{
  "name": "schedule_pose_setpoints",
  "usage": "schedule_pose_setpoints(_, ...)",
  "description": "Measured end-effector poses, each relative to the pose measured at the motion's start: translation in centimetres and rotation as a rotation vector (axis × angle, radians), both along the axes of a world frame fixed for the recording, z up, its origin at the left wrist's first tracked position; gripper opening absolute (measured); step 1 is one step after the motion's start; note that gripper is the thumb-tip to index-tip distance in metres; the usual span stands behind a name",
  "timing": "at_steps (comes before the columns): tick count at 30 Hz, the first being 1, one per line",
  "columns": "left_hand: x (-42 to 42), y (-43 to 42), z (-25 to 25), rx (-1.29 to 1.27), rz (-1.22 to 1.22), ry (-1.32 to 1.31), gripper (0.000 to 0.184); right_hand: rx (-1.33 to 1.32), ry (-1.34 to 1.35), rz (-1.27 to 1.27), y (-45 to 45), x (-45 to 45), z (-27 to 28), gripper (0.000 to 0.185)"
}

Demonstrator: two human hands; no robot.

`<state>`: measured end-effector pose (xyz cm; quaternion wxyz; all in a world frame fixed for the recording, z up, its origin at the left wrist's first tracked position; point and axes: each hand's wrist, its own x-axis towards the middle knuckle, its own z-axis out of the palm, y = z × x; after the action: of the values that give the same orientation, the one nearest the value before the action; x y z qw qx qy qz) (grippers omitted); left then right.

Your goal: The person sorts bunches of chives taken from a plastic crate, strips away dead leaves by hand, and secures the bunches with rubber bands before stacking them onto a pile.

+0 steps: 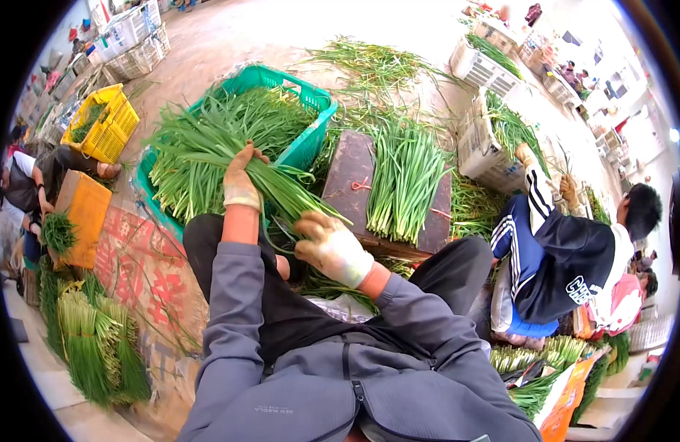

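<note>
My left hand [242, 179], in a soiled work glove, is wrapped round a bunch of garlic chives [281, 186]. The leaves fan out to the left over a green plastic crate [321, 110] filled with more chives, and the pale stem ends point right, toward my lap. My gloved right hand [334, 248] is at the lower side of these stems with its fingers curled in on some strands; its fingertips are partly hidden. Just right of my hands, a thick pile of chives [406, 180] lies across a dark board [349, 173] with a red string [360, 184] on it.
Loose chives [369, 62] litter the floor behind the board. Tied bundles [96, 339] lie at lower left. A yellow crate [107, 125] stands at left, and a white crate [483, 144] of chives at right. Co-workers sit close on both sides, the right one [553, 250] in a dark jacket.
</note>
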<state>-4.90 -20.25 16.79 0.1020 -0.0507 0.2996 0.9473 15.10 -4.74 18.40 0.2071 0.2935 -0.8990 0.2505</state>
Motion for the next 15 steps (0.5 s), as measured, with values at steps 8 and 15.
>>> schedule_pose_setpoints(8, -0.4, -2.9, 1.5, -0.103, 0.166, 0.034, 0.022, 0.504, -0.98, -0.054, 4.4, 7.0, -4.3, 0.038)
schedule_pose_setpoints(15, -0.7, -1.9, 0.9, 0.008, 0.175, 0.051, 0.017, -0.952, -1.223, -0.229, -0.2, 2.3, -1.8, 0.074)
